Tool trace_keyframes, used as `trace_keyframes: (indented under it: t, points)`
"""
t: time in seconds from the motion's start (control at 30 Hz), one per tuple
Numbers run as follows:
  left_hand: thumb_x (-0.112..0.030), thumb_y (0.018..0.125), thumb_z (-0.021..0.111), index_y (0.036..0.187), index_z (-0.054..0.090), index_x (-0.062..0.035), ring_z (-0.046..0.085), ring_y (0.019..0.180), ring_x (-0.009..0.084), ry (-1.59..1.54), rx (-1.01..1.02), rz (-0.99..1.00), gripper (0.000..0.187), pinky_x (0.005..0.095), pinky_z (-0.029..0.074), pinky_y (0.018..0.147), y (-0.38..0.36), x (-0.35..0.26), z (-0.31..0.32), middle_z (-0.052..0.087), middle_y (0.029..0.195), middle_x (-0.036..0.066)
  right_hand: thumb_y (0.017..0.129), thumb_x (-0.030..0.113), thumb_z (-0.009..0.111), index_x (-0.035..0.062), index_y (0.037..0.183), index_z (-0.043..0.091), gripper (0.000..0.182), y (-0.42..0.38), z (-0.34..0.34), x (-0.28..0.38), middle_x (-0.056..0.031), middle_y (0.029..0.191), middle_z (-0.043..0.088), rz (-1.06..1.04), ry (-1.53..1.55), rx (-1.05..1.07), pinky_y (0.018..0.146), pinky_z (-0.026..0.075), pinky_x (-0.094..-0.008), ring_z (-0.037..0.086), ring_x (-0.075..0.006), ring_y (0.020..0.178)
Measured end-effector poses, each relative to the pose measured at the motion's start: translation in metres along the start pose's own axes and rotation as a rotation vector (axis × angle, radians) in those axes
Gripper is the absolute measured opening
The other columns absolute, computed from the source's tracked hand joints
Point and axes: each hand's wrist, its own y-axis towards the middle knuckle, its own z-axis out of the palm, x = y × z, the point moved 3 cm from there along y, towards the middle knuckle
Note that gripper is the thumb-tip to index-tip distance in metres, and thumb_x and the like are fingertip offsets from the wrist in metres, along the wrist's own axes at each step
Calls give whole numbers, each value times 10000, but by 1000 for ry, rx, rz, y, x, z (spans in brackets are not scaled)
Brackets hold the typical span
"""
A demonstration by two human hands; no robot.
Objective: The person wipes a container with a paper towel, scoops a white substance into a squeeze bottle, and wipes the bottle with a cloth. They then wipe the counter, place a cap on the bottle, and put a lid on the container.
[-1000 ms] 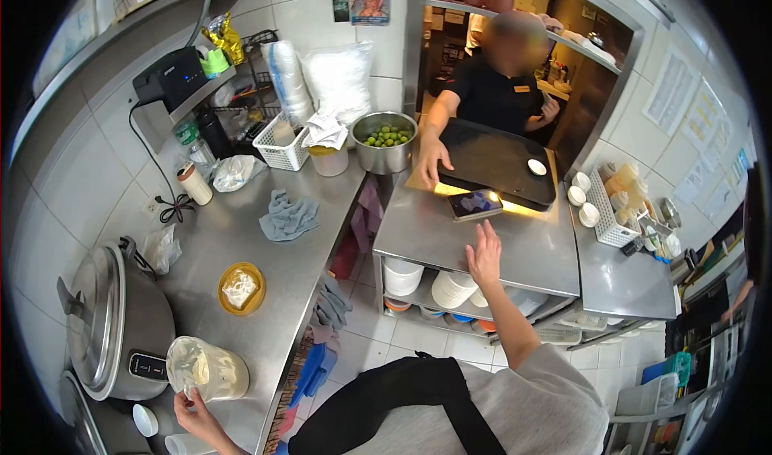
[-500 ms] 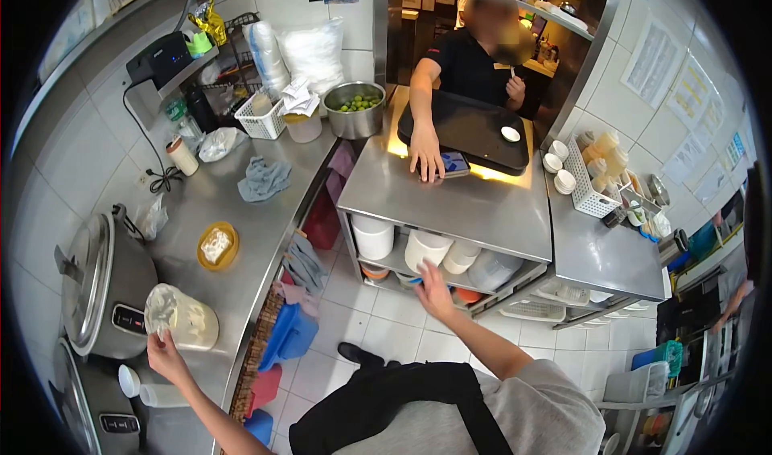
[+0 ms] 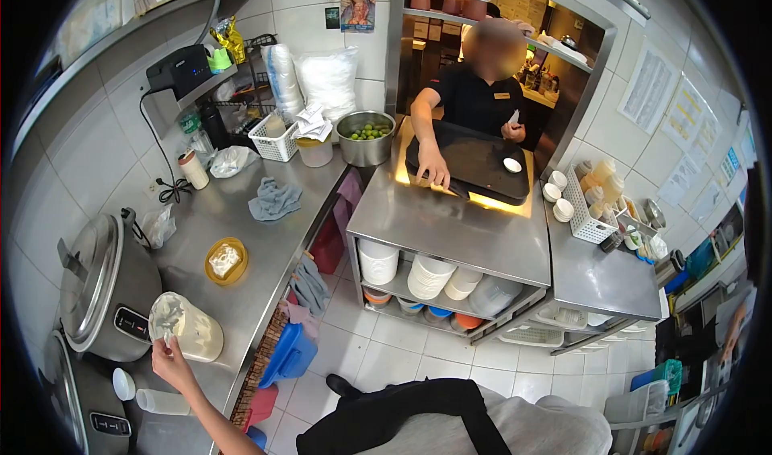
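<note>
At the lower left, my left hand (image 3: pixel 171 360) pinches the rim of a cloudy plastic container (image 3: pixel 199 334), which lies tilted on the steel counter with its mouth toward the rice cooker. White residue coats its inside. Behind it on the counter, a yellow bowl (image 3: pixel 235 276) holds something white and creamy (image 3: pixel 224 259). A small clear cup (image 3: pixel 163 402) lies on its side near my left wrist, with a white lid or cup (image 3: pixel 124 384) beside it. My right hand is out of view.
Rice cookers (image 3: pixel 104 286) line the left wall. A grey cloth (image 3: pixel 275 200) and a steel pot of green limes (image 3: pixel 365 148) are on the counter. Across the pass-through, a co-worker's hand (image 3: pixel 433 167) rests by a black tray (image 3: pixel 482 153). Blue bins (image 3: pixel 289 350) hang below the counter edge.
My right hand has left the view at the bottom. My left hand stays on the container's rim. The co-worker's hand and the phone-like object under it have shifted toward the tray.
</note>
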Motion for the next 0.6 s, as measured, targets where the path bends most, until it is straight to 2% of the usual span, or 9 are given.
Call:
trace_keyframes:
  t: [0.13, 0.23, 0.3, 0.33, 0.37, 0.43, 0.47, 0.53, 0.6]
  points:
    - [-190, 794, 661, 789, 569, 10, 494, 578, 208, 16, -17, 34, 220, 344, 377, 518, -1, 1, 0, 541, 659, 103, 809, 270, 591, 46, 1164, 537, 423, 32, -1, 41, -174, 1106, 566, -41, 176, -164, 864, 433, -442, 523, -350, 1030]
    - [-152, 769, 678, 783, 573, 20, 497, 575, 209, -33, -18, -44, 202, 342, 375, 512, 2, -3, -1, 540, 654, 109, 795, 246, 617, 49, 1164, 539, 426, 88, -1, 106, -169, 1091, 574, -257, 397, -391, 848, 442, -443, 533, -347, 1014]
    - [-105, 731, 696, 775, 585, 20, 499, 573, 213, -31, -45, 36, 172, 335, 374, 506, 0, 10, 2, 543, 649, 114, 800, 217, 597, 66, 968, 529, 237, 60, -33, 198, -101, 871, 576, -385, 1042, -25, 647, 449, -373, 551, -235, 772]
    - [-86, 716, 700, 771, 590, 18, 500, 570, 218, -26, 1, -21, 161, 335, 378, 509, 0, 6, -3, 546, 647, 116, 802, 203, 588, 74, 870, 525, 159, 36, -53, 250, -66, 761, 576, -370, 1329, 170, 547, 453, -338, 559, -178, 651]
    - [-68, 701, 704, 768, 595, 16, 501, 567, 223, -17, 41, -85, 153, 334, 382, 511, 4, -3, -4, 550, 646, 119, 791, 125, 560, 92, 783, 546, 37, -28, -86, 316, -40, 729, 560, -429, 1348, 110, 550, 455, -268, 523, -143, 578]
    - [-89, 693, 718, 764, 599, -4, 514, 597, 235, -89, 43, -101, 163, 341, 401, 589, 3, 7, -3, 560, 661, 106, 847, 153, 570, 67, 887, 597, 98, -53, -101, 397, -34, 744, 594, -640, 1177, 72, 550, 443, -249, 544, -117, 626]
    - [-105, 689, 727, 763, 599, -18, 520, 617, 236, -62, 62, -105, 172, 350, 400, 648, 3, 7, -5, 564, 669, 94, 876, 174, 579, 7, 951, 612, 186, -64, -106, 432, -36, 775, 612, -814, 987, 33, 636, 451, -238, 560, -106, 700]
    - [-137, 682, 741, 763, 597, -43, 530, 651, 231, -35, 94, -110, 190, 365, 388, 752, 6, 7, -5, 568, 680, 70, 867, 156, 577, 1, 1008, 629, 216, -96, -110, 499, -67, 858, 617, -1159, 591, -237, 776, 463, -276, 586, -162, 823]
    - [-157, 676, 750, 767, 594, -56, 534, 660, 217, -12, 116, -80, 206, 375, 380, 807, 8, 8, -7, 568, 680, 54, 841, 118, 575, 16, 985, 627, 183, -137, -107, 561, -113, 943, 590, -1464, 448, -278, 740, 462, -289, 586, -205, 825]
